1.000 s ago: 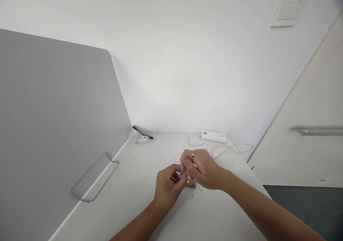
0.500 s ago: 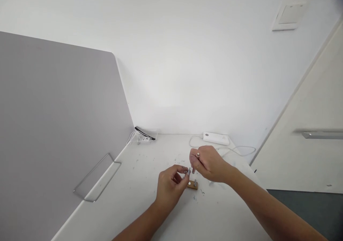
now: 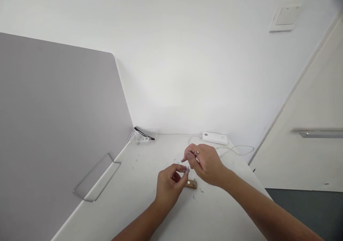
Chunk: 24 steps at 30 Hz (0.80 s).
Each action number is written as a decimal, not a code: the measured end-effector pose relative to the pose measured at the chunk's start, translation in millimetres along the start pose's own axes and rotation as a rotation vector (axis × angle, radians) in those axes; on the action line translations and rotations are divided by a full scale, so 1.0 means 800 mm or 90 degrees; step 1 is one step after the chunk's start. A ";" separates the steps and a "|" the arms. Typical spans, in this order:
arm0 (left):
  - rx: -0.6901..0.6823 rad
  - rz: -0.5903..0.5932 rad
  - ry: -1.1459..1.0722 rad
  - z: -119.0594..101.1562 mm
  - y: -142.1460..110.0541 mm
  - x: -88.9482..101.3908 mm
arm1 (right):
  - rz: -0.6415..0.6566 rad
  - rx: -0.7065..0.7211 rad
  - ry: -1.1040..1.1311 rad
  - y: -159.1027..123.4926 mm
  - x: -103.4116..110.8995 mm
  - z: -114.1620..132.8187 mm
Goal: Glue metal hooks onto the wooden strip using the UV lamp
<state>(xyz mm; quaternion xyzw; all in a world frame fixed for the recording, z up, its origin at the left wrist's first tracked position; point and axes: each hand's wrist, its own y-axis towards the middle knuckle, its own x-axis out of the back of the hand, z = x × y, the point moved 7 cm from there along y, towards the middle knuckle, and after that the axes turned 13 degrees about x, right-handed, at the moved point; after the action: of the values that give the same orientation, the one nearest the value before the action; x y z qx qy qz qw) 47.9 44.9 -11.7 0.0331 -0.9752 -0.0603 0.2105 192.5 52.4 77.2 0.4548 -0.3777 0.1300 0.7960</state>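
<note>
My left hand (image 3: 169,184) pinches a small grey cylindrical piece (image 3: 188,170) between thumb and fingertips, its top end showing. Just above and to the right is my right hand (image 3: 205,162), curled round a slender tool with a round metallic end (image 3: 197,153); the rest of the tool is hidden in the palm, so its kind does not show. The right index finger stretches out over the left fingertips. Beneath the hands, a small brown block (image 3: 191,186) lies on the table, bearing a white dot and an upright grey peg (image 3: 194,181). The left hand partly covers the block.
Grey-blue crumbs (image 3: 202,191) are scattered over the white table (image 3: 120,212). At the back stand a clear tray (image 3: 147,139) and a white power bank (image 3: 214,138) with a cable. A grey panel (image 3: 59,119) with a wire loop (image 3: 97,178) borders the left side.
My right hand has shifted slightly left and up, and its index finger now reaches out leftward. My left hand keeps its pinch on the grey piece, almost unmoved.
</note>
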 end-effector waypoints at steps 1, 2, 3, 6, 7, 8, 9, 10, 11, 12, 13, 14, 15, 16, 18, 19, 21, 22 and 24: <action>0.008 -0.002 -0.011 0.000 0.000 0.000 | 0.005 -0.010 -0.021 0.000 0.002 -0.009; 0.016 -0.008 -0.018 0.000 0.000 0.001 | 0.012 -0.015 -0.040 0.000 0.004 -0.016; 0.023 -0.013 -0.023 -0.001 0.001 0.001 | 0.023 -0.016 -0.052 0.001 0.006 -0.021; 0.036 -0.016 -0.028 -0.001 0.001 0.002 | 0.085 -0.001 -0.034 0.002 0.008 -0.021; 0.036 -0.014 -0.027 -0.001 0.001 0.002 | 0.112 0.006 -0.008 0.003 0.007 -0.017; 0.035 -0.013 -0.025 -0.001 0.001 0.002 | 0.137 0.011 0.024 0.003 0.006 -0.011; 0.033 -0.013 -0.020 -0.001 0.001 0.002 | 0.157 0.014 0.062 0.003 0.004 -0.003; 0.030 -0.013 -0.015 0.000 0.001 0.002 | 0.171 0.014 0.104 0.002 0.001 0.005; 0.027 -0.011 -0.012 0.001 0.001 0.002 | 0.182 0.011 0.145 0.002 -0.003 0.014; 0.023 -0.006 -0.010 0.003 0.001 0.001 | 0.190 0.010 0.191 0.002 -0.008 0.022; 0.020 -0.001 -0.012 0.005 0.001 0.001 | 0.189 0.006 0.234 0.002 -0.012 0.029; 0.016 0.004 -0.014 0.006 0.002 0.000 | 0.173 0.005 0.262 0.002 -0.015 0.034; 0.011 0.004 -0.015 0.007 0.002 0.000 | 0.145 0.003 0.275 0.003 -0.016 0.036; 0.006 0.001 -0.013 0.008 0.002 0.001 | 0.109 0.000 0.271 0.004 -0.016 0.035; 0.005 -0.012 -0.004 0.007 0.003 0.002 | 0.034 -0.006 0.220 0.006 -0.012 0.028; 0.009 -0.017 -0.002 0.007 0.003 0.003 | 0.004 -0.008 0.183 0.006 -0.009 0.023; 0.026 -0.016 -0.010 0.006 0.003 0.003 | -0.037 -0.009 0.092 0.005 -0.003 0.010; 0.034 -0.015 -0.015 0.005 0.003 0.003 | -0.051 -0.010 0.044 0.004 -0.001 0.003; 0.039 -0.021 -0.022 0.003 0.003 0.003 | -0.064 -0.019 -0.035 0.002 0.004 -0.011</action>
<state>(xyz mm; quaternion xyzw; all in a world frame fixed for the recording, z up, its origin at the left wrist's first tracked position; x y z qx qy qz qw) 44.4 46.9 -12.6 0.0549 -0.9794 -0.0344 0.1913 197.7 60.0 77.9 0.4648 -0.3781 0.0717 0.7974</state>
